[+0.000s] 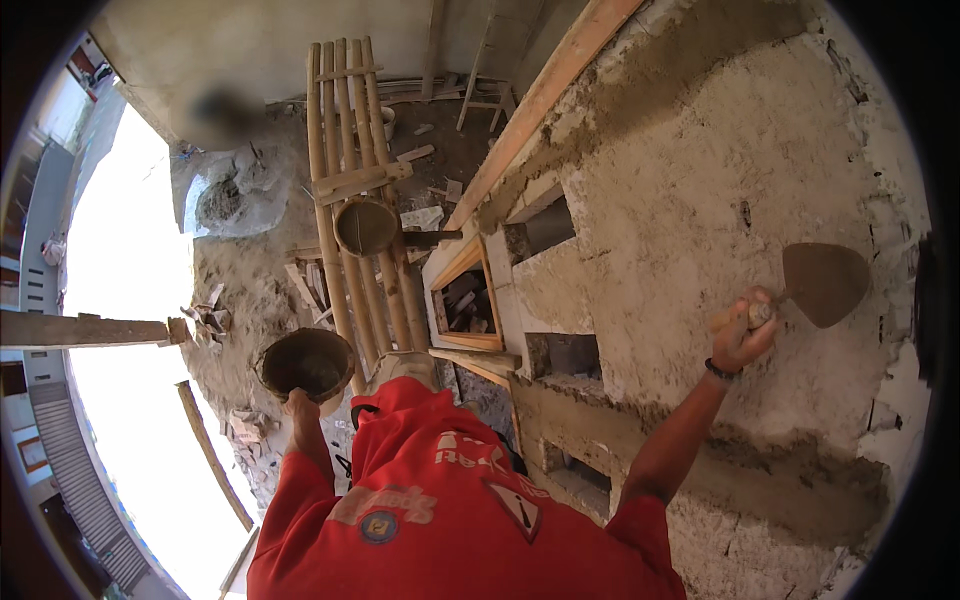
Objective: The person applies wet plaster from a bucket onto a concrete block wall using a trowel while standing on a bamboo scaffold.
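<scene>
My left hand (301, 404) grips the near rim of a dark bucket (279, 372), held out at the left of the bamboo platform. Greyish mortar coats the inside of this bucket. On the right, my right hand (742, 338) is closed round the wooden handle of a trowel (826, 284). The trowel's broad, rounded blade lies in front of the rough plastered wall (660, 270); whether it touches the surface I cannot tell. Both arms are stretched apart from my red top.
A bamboo platform (344, 110) runs ahead, with a second bucket (366, 228) standing on it. A long timber board (545, 105) slants along the wall, near a wooden-framed opening (467, 296) and several smaller holes. Sand (250, 290) and rubble cover the ground at left, beside a horizontal beam (90, 331).
</scene>
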Motion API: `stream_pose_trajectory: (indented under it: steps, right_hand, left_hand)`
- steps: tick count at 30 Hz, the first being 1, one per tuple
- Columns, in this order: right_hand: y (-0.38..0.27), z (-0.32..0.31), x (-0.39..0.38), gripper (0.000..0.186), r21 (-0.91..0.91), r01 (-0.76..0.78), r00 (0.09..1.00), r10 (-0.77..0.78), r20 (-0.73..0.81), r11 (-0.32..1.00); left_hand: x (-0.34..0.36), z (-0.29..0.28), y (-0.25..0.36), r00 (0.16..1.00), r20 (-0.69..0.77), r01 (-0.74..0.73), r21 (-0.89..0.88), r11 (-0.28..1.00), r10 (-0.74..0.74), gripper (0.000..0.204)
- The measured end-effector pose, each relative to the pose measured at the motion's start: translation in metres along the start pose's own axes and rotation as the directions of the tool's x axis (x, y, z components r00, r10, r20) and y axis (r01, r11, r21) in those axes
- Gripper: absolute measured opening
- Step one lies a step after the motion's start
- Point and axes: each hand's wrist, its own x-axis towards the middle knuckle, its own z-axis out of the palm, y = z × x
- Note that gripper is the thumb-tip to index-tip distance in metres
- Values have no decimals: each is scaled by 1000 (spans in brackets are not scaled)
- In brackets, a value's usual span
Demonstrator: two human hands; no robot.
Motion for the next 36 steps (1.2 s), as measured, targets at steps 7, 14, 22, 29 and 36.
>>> stream_pose_trajectory:
  steps: [7,14,22,29,36]
  right_hand:
    - [-12,-3,-2,32,92,-155,988,153,23,984]
    - [-22,3,4,35,126,-137,990,139,-7,982]
    - [-24,6,10,34,74,-52,999,52,2,996]
    - [-11,6,1,37,72,-131,991,129,31,989]
    - [-21,11,4,30,145,-227,974,224,35,963]
  left_hand:
    - [-25,7,-5,998,-56,21,-18,1000,-22,37]
    - [-41,17,-16,983,-120,126,-87,988,-136,35]
    - [-62,7,-5,985,-59,158,-73,985,-162,34]
    - [-59,18,-20,971,-163,157,-123,980,-176,30]
    - [-48,27,-45,942,-250,129,-344,930,-223,21]
